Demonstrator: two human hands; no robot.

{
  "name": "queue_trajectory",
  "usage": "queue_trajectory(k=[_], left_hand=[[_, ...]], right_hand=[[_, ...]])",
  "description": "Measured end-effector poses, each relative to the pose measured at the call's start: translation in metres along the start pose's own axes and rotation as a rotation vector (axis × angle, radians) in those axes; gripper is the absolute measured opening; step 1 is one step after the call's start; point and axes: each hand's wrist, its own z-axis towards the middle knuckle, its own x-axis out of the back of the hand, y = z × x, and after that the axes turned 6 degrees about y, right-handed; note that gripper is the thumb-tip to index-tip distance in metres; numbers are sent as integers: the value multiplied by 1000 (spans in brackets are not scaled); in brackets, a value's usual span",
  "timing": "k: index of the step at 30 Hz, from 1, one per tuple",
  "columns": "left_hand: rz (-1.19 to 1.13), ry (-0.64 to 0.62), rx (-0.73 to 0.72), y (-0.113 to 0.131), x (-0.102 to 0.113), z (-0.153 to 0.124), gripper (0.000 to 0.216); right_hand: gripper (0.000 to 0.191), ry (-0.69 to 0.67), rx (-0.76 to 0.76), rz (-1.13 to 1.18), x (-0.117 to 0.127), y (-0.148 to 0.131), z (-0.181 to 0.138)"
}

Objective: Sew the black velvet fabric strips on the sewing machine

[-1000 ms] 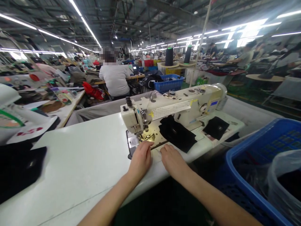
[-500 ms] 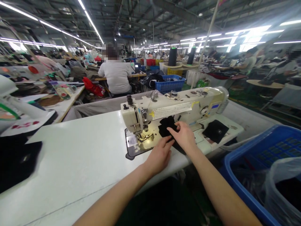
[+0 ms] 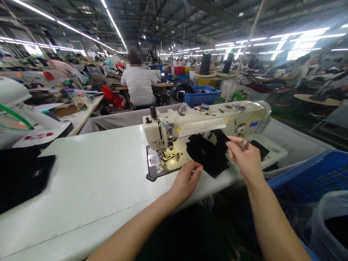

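Black fabric pieces (image 3: 208, 154) lie in a loose, overlapping pile under the arm of a cream sewing machine (image 3: 203, 114), right of its needle and presser foot. My right hand (image 3: 246, 156) is closed at the pile's upper right edge, thumb and forefinger pinching a black piece there. A small grey, metal-looking thing shows between its fingers, too small to name. At the pile's lower left edge is my left hand (image 3: 187, 179), fingertips and thumb pressed together. What the left fingertips hold, if anything, is hidden.
Another black piece (image 3: 260, 149) lies behind my right hand on the machine table (image 3: 103, 174). More black fabric (image 3: 27, 181) is at the far left. A blue basket (image 3: 307, 177) stands at the right, with a plastic bag (image 3: 328, 214). A co-worker (image 3: 140, 85) sits ahead.
My right hand has moved right and slightly up, away from my left. The black fabric now spreads wider beneath the machine arm. The left fingers have drawn together, and the view has shifted slightly.
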Motion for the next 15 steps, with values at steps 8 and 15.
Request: queue_trajectory(k=[8, 15], left_hand=[[-908, -346, 554, 4, 65, -26, 67], [-540, -256, 488, 8, 114, -55, 68]], right_hand=[[21, -861, 44, -125, 12, -39, -99], [21, -659, -90, -81, -23, -12, -137]])
